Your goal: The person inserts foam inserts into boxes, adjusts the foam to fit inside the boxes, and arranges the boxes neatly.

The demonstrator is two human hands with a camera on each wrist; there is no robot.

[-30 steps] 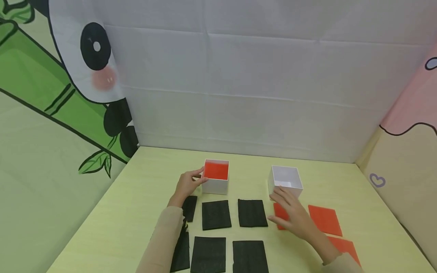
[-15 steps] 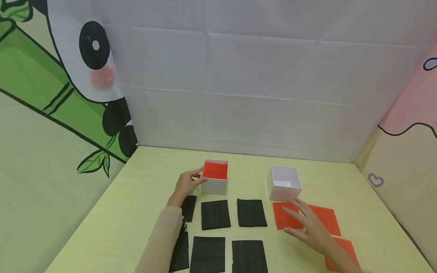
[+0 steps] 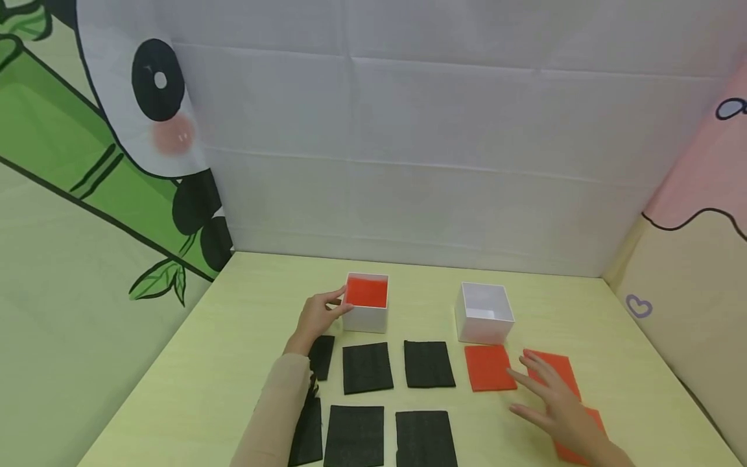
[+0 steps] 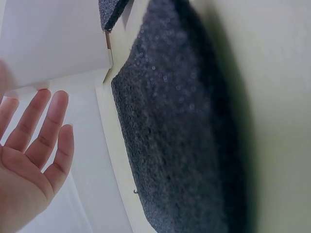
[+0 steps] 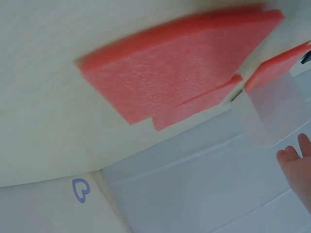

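Observation:
My left hand [image 3: 317,319] touches the left side of a white box [image 3: 366,319]. Its thumb is at the box's front left and its fingers at the left edge. In the left wrist view the fingers [image 4: 48,116] look nearly straight against the box wall. Inside that box a red foam square [image 3: 367,292] shows. My right hand [image 3: 557,408], fingers spread and holding nothing, hovers over the red foam squares at the right. One red square [image 3: 489,368] lies fully in sight; a second [image 3: 560,370] and a third [image 3: 596,418] are partly covered by the hand.
Another white box [image 3: 484,314], with no pad visible in it, stands behind the red squares. Several black foam squares [image 3: 367,368] lie in two rows at the left and middle of the yellow table [image 3: 262,279]. A printed cloth wall [image 3: 408,162] rises behind.
My right hand has drawn back from the right box's front, toward the lower right, uncovering the nearest red square. The left hand stays at its box.

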